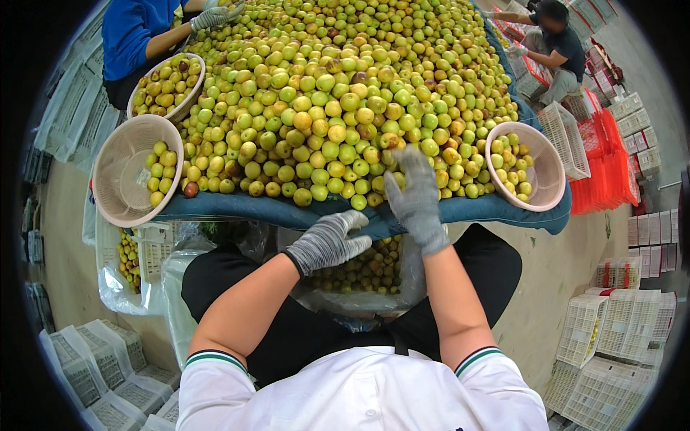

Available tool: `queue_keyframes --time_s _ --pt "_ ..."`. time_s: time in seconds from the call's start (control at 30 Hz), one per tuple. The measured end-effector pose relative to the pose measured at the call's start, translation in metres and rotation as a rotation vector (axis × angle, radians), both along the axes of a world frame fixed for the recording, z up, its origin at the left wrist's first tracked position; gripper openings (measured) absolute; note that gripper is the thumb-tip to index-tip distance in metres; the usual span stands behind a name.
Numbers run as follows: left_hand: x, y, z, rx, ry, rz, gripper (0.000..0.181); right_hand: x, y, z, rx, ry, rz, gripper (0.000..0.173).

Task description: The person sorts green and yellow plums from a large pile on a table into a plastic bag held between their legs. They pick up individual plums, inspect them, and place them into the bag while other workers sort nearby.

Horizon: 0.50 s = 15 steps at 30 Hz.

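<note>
A large heap of small round yellow-green fruits (334, 129), some with brown or reddish patches, covers the table before me. My right hand (414, 199), in a grey knit glove, reaches over the heap's near edge. Its thumb is apart from the fingers; the fingertips are blurred, and whatever is under the palm is hidden. Just short of the table's padded blue edge (242, 209), my left hand (331, 242) hovers in a striped grey glove. Its thumb and fingers are spread with nothing visible between them.
Pink plastic baskets stand at the left (121, 178) and right (547, 172), each partly filled with fruit. Farther left is a fuller basket (198, 89) beside a co-worker in blue (126, 40). Another person (560, 54) sits at upper right. Below the table edge, fruit lies in a plastic-lined container (418, 280).
</note>
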<state>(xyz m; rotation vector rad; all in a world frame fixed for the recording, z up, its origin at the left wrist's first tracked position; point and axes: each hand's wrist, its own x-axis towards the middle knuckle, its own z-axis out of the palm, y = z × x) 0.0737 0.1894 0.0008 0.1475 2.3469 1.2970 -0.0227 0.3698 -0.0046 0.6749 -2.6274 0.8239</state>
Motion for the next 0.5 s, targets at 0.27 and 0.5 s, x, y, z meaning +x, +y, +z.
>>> queue_keyframes --time_s 0.27,0.5 --pt "-0.027 -0.006 -0.011 0.242 -0.109 0.309 0.039 -0.049 -0.028 0.000 0.536 -0.166 0.123 0.053" --pt "-0.044 0.001 -0.010 0.877 -0.334 0.644 0.048 -0.051 -0.039 0.030 0.619 -0.299 0.078 0.049"
